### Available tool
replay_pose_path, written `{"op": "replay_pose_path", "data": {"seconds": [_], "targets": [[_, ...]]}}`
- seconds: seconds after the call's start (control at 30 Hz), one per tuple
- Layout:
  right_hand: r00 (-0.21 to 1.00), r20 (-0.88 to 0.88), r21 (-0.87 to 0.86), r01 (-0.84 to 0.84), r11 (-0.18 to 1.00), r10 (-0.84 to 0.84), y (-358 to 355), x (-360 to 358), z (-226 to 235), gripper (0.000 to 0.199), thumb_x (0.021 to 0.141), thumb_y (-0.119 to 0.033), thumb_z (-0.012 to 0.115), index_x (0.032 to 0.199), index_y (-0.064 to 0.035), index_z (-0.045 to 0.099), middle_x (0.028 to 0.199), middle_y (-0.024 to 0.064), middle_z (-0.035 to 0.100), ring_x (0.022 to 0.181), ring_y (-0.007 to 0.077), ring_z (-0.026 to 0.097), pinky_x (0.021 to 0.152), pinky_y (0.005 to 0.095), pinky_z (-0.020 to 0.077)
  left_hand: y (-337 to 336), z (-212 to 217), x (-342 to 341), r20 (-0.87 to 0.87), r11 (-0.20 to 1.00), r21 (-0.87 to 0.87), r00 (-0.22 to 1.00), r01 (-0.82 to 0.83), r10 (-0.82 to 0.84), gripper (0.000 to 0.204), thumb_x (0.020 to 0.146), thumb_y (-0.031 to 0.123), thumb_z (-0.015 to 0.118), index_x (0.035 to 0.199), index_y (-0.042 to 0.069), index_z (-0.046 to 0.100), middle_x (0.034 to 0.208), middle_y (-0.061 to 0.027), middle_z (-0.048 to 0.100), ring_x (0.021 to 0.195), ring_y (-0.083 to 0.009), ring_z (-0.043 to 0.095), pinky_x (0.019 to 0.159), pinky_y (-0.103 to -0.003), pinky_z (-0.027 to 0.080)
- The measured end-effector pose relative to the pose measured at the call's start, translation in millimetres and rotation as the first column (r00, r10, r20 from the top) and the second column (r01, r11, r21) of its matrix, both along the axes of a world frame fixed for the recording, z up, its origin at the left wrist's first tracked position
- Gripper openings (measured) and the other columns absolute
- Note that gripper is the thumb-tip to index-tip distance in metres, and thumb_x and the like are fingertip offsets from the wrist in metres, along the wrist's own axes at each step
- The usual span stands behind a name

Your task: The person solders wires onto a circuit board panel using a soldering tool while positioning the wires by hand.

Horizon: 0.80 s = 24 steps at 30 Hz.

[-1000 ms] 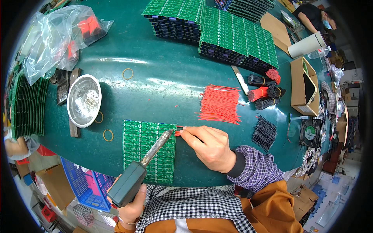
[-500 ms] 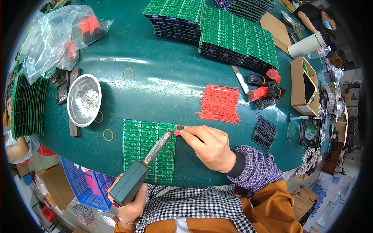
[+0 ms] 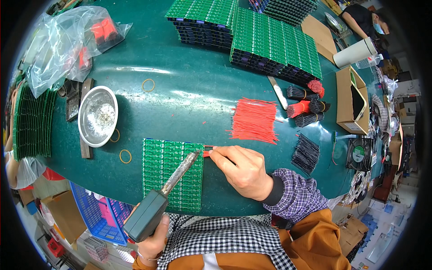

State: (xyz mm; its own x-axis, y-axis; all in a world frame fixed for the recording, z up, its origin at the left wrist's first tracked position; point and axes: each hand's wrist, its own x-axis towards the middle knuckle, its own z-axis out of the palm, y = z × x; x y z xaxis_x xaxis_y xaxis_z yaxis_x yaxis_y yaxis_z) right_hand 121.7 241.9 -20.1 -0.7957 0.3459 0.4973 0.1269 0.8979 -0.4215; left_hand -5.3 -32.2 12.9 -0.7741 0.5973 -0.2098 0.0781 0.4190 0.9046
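A green circuit board panel (image 3: 168, 173) lies flat on the dark green table (image 3: 189, 103) in front of me. My left hand (image 3: 153, 240) grips the dark handle of a soldering iron (image 3: 155, 204), whose tip rests at the panel's upper right edge. My right hand (image 3: 243, 171) pinches a short red wire (image 3: 208, 150) and holds its end against the panel right at the iron's tip.
Loose red wires (image 3: 254, 120) lie just beyond my right hand, with black wires (image 3: 307, 153) and bundled wires (image 3: 308, 105) to the right. A metal bowl (image 3: 97, 116) stands at left, stacked green boards (image 3: 252, 38) at the back, a cardboard box (image 3: 351, 99) at right.
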Motion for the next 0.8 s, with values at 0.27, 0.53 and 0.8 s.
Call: {"op": "replay_pose_path", "data": {"seconds": [0.27,0.53,0.8], "targets": [[1.0,0.002,0.01,0.01,1.0,-0.01,-0.5,0.6,-1.3,0.025,0.073,0.002,0.076,0.099,0.0,0.075,0.094,0.0089,0.074,0.075,0.0208,0.073,0.061,0.0313,0.0587,11.2,1.6,-1.0,0.015,0.999,-0.049,1.0,-0.02,0.021,0.032,0.076,0.001,0.082,0.106,-0.006,0.074,0.097,-0.013,0.069,0.078,-0.0221,0.067,0.069,-0.033,0.052],[1.0,0.004,0.034,-0.017,0.999,0.016,1.7,1.7,-2.6,0.025,0.076,-0.004,0.075,0.101,0.0014,0.073,0.097,0.0098,0.071,0.075,0.019,0.071,0.063,0.0298,0.058,-1.1,-7.8,1.1,-0.125,0.998,-0.07,0.992,0.008,-0.016,0.032,0.077,0.002,0.083,0.107,-0.005,0.074,0.098,-0.0128,0.07,0.08,-0.0238,0.067,0.071,-0.033,0.053],[1.0,-0.007,0.042,-0.009,0.999,0.009,1.1,0.4,-2.7,0.024,0.077,-0.004,0.076,0.1,0.0011,0.073,0.096,0.009,0.071,0.074,0.0181,0.071,0.062,0.029,0.0577,-3.6,2.9,5.9,0.101,0.996,-0.027,0.991,-0.089,0.091,0.031,0.082,-0.002,0.079,0.112,-0.006,0.07,0.098,-0.0121,0.068,0.082,-0.0216,0.065,0.073,-0.034,0.053]]}}
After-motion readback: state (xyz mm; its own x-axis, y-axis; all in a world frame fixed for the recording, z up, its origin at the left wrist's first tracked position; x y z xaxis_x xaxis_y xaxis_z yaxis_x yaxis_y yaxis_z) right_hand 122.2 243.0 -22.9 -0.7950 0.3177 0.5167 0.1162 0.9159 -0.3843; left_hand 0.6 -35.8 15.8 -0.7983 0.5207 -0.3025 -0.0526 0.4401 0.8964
